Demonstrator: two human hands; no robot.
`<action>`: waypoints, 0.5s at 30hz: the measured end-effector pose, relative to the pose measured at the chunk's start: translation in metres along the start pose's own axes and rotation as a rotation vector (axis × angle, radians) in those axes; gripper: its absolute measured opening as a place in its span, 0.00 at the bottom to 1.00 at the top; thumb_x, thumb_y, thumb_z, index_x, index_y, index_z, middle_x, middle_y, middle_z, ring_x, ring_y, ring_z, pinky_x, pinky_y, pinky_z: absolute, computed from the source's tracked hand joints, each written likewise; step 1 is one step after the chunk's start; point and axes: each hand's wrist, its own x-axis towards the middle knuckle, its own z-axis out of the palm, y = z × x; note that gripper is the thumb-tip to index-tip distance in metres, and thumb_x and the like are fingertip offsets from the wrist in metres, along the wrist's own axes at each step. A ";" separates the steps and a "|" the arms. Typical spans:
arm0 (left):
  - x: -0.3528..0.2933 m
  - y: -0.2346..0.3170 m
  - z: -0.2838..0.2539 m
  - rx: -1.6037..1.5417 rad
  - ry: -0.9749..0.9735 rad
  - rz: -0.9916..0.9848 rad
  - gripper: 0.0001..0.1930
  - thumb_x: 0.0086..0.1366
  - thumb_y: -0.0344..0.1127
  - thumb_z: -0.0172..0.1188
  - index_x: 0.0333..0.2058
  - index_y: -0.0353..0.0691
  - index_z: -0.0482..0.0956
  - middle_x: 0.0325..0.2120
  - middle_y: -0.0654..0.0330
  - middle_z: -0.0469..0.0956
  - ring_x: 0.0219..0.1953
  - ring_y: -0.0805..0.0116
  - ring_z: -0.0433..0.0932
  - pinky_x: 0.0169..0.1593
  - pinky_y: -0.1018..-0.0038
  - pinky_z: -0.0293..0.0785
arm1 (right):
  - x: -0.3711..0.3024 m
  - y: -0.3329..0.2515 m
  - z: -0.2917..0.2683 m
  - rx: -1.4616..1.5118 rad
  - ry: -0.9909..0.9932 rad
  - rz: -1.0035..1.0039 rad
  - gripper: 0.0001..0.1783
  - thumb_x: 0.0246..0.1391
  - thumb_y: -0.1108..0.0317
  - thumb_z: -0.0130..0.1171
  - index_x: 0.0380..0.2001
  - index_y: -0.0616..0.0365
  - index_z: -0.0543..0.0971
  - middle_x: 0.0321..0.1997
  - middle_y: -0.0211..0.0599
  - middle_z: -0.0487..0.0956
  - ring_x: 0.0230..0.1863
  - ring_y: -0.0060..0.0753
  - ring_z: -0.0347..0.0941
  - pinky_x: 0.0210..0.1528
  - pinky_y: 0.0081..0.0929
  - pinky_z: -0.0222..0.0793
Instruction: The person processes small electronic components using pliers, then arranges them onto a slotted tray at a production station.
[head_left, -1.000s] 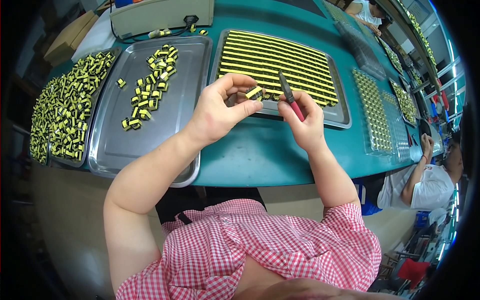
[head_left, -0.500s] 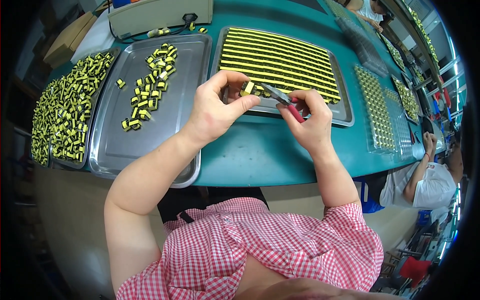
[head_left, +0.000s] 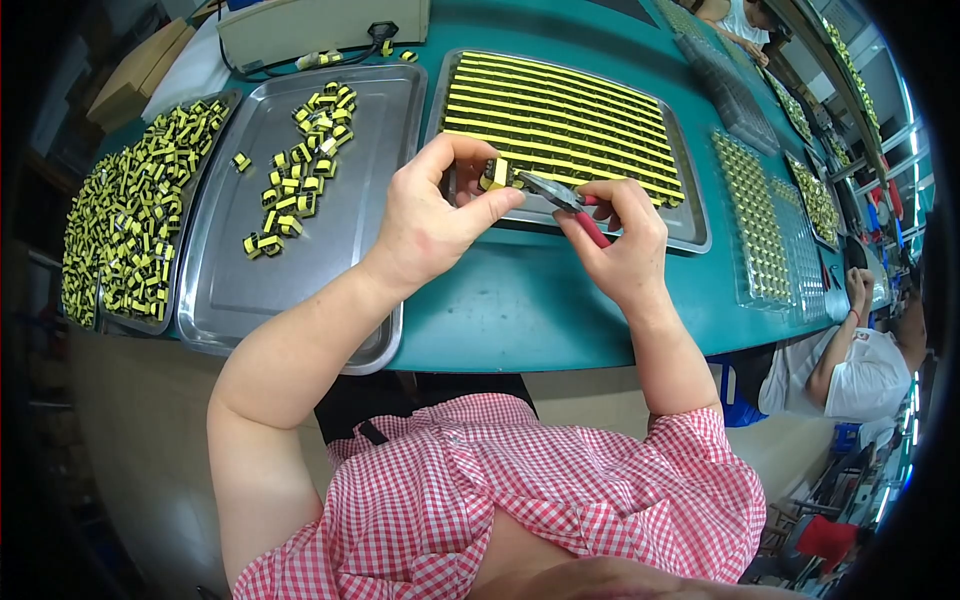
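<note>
In the head view, the left hand (head_left: 425, 215) pinches a yellow-and-black transformer (head_left: 494, 174) between thumb and fingers, held up near the front edge of the steel tray (head_left: 672, 228) of neatly rowed transformers. The right hand (head_left: 628, 240) grips red-handled pliers (head_left: 552, 190), their tips close beside the pinched piece; whether they touch it, I cannot tell.

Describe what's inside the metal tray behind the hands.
The tray holds parallel rows of yellow-and-black components. The left hand covers its near left corner; the right hand and pliers hide part of the near edge. What's beneath can't be seen.
</note>
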 end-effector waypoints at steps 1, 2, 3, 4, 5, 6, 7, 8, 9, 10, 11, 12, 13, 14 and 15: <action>0.000 0.001 0.000 0.012 0.006 0.003 0.16 0.49 0.25 0.65 0.37 0.35 0.71 0.27 0.68 0.69 0.28 0.82 0.65 0.32 0.85 0.64 | 0.000 0.000 0.000 0.001 0.001 -0.004 0.14 0.34 0.73 0.67 0.28 0.59 0.74 0.25 0.32 0.73 0.23 0.24 0.67 0.25 0.20 0.63; 0.000 0.002 0.000 0.011 0.006 0.003 0.16 0.49 0.25 0.65 0.37 0.35 0.71 0.27 0.68 0.69 0.28 0.82 0.65 0.32 0.85 0.64 | 0.000 0.000 0.000 0.000 0.001 -0.005 0.14 0.34 0.73 0.67 0.28 0.59 0.74 0.25 0.32 0.73 0.23 0.24 0.67 0.25 0.20 0.63; -0.001 0.003 0.000 0.024 0.007 0.014 0.16 0.49 0.25 0.65 0.37 0.35 0.71 0.26 0.68 0.69 0.28 0.82 0.65 0.32 0.85 0.64 | 0.000 -0.001 0.000 -0.002 -0.004 -0.010 0.14 0.34 0.73 0.67 0.28 0.59 0.74 0.25 0.32 0.73 0.23 0.24 0.67 0.25 0.20 0.63; -0.001 0.003 0.000 0.037 0.007 0.024 0.17 0.48 0.26 0.66 0.37 0.35 0.71 0.26 0.68 0.69 0.27 0.82 0.65 0.31 0.85 0.64 | 0.000 -0.001 0.000 -0.005 -0.009 -0.016 0.14 0.34 0.73 0.67 0.28 0.59 0.74 0.25 0.32 0.73 0.23 0.24 0.67 0.25 0.20 0.63; 0.000 0.002 0.001 0.037 0.008 0.024 0.17 0.48 0.26 0.66 0.37 0.35 0.71 0.26 0.68 0.69 0.27 0.82 0.65 0.31 0.85 0.64 | 0.000 -0.001 0.000 -0.004 -0.010 -0.016 0.14 0.34 0.73 0.67 0.28 0.59 0.74 0.25 0.32 0.73 0.23 0.24 0.67 0.25 0.20 0.63; 0.000 0.000 0.002 0.038 0.027 0.047 0.17 0.48 0.29 0.66 0.36 0.35 0.71 0.25 0.68 0.69 0.26 0.82 0.64 0.30 0.85 0.64 | 0.000 -0.001 0.000 -0.003 -0.011 -0.012 0.14 0.34 0.73 0.67 0.28 0.59 0.74 0.25 0.31 0.73 0.23 0.24 0.67 0.25 0.20 0.63; 0.000 -0.001 0.002 0.039 0.045 0.069 0.17 0.47 0.31 0.67 0.36 0.36 0.72 0.24 0.69 0.69 0.24 0.83 0.63 0.28 0.85 0.64 | 0.000 -0.001 0.000 -0.001 -0.012 -0.007 0.14 0.34 0.73 0.67 0.28 0.59 0.74 0.25 0.31 0.73 0.23 0.24 0.67 0.25 0.19 0.63; 0.000 0.000 0.002 0.039 0.046 0.068 0.17 0.47 0.31 0.67 0.36 0.36 0.72 0.24 0.69 0.69 0.24 0.83 0.63 0.28 0.85 0.64 | 0.000 -0.001 0.000 0.000 -0.013 -0.008 0.14 0.34 0.73 0.67 0.28 0.59 0.74 0.25 0.31 0.73 0.23 0.24 0.67 0.25 0.19 0.63; 0.000 0.000 0.002 0.049 0.045 0.069 0.18 0.47 0.32 0.67 0.36 0.36 0.72 0.24 0.68 0.69 0.24 0.82 0.63 0.28 0.84 0.65 | -0.001 -0.001 0.000 0.001 -0.014 -0.004 0.14 0.34 0.73 0.67 0.28 0.59 0.74 0.25 0.31 0.73 0.23 0.24 0.67 0.25 0.19 0.63; 0.000 0.000 0.002 0.059 0.044 0.069 0.18 0.47 0.32 0.68 0.36 0.36 0.72 0.24 0.68 0.69 0.24 0.82 0.64 0.28 0.84 0.65 | -0.001 -0.001 0.000 0.003 -0.015 0.000 0.14 0.34 0.73 0.67 0.28 0.59 0.74 0.25 0.31 0.73 0.23 0.24 0.67 0.26 0.19 0.63; 0.000 0.000 0.002 0.059 0.044 0.069 0.18 0.47 0.32 0.68 0.36 0.36 0.72 0.24 0.68 0.69 0.24 0.82 0.64 0.28 0.84 0.65 | 0.000 -0.001 0.000 0.002 -0.015 0.000 0.14 0.34 0.73 0.67 0.28 0.59 0.74 0.25 0.31 0.73 0.23 0.24 0.67 0.26 0.19 0.63; 0.000 0.000 0.002 0.060 0.045 0.072 0.18 0.47 0.32 0.68 0.36 0.36 0.72 0.24 0.68 0.69 0.24 0.82 0.64 0.28 0.84 0.65 | 0.000 0.000 0.000 0.002 -0.012 -0.001 0.14 0.34 0.73 0.67 0.27 0.59 0.74 0.25 0.31 0.73 0.23 0.24 0.67 0.25 0.19 0.63; 0.000 -0.001 0.002 0.061 0.046 0.074 0.18 0.47 0.32 0.68 0.36 0.36 0.72 0.24 0.68 0.69 0.24 0.82 0.64 0.28 0.84 0.65 | 0.000 0.000 0.000 0.002 -0.009 -0.002 0.14 0.34 0.73 0.67 0.27 0.59 0.74 0.25 0.31 0.73 0.23 0.24 0.67 0.25 0.19 0.63; 0.000 0.000 0.002 0.061 0.046 0.074 0.18 0.47 0.32 0.68 0.36 0.36 0.72 0.24 0.68 0.69 0.24 0.82 0.64 0.28 0.84 0.65 | 0.000 0.000 0.000 0.002 -0.010 -0.002 0.14 0.34 0.73 0.67 0.27 0.59 0.74 0.25 0.31 0.73 0.23 0.24 0.67 0.25 0.19 0.63; 0.000 0.000 0.002 0.075 0.047 0.072 0.18 0.47 0.32 0.68 0.36 0.36 0.72 0.24 0.68 0.69 0.24 0.82 0.64 0.28 0.84 0.65 | 0.000 0.000 0.000 -0.002 -0.007 -0.003 0.14 0.34 0.73 0.67 0.27 0.59 0.74 0.25 0.31 0.73 0.23 0.23 0.67 0.25 0.19 0.63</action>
